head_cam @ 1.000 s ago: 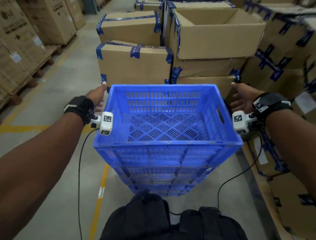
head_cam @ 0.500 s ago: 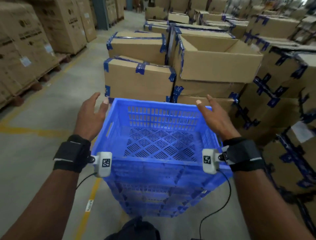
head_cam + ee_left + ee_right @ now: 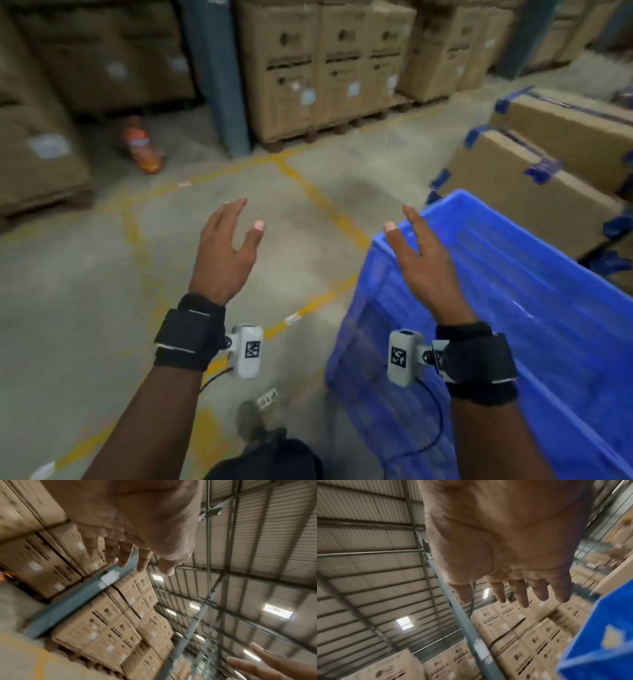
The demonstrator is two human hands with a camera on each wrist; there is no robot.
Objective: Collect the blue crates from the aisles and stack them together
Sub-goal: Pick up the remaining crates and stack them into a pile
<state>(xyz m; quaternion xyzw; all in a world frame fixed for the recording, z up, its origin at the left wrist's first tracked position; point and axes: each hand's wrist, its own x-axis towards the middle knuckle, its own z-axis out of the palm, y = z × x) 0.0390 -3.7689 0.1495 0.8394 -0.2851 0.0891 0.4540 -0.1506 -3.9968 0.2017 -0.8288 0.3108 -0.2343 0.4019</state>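
A stack of blue slatted crates stands on the floor at the lower right of the head view, blurred by motion; its corner also shows in the right wrist view as the blue crate. My left hand hovers over bare floor left of the stack, fingers spread and empty. My right hand hangs above the stack's near left corner, fingers straight, holding nothing. The left hand and right hand show open palms in the wrist views.
Tall cardboard cartons on pallets line the far side, with a blue-grey rack post between them. Taped cartons lie behind the crates at right. An orange object sits by the rack. Yellow floor lines cross the concrete.
Both hands have let go of the top crate's sides and lifted clear. The view has swung left, so the stack now sits at the lower right.
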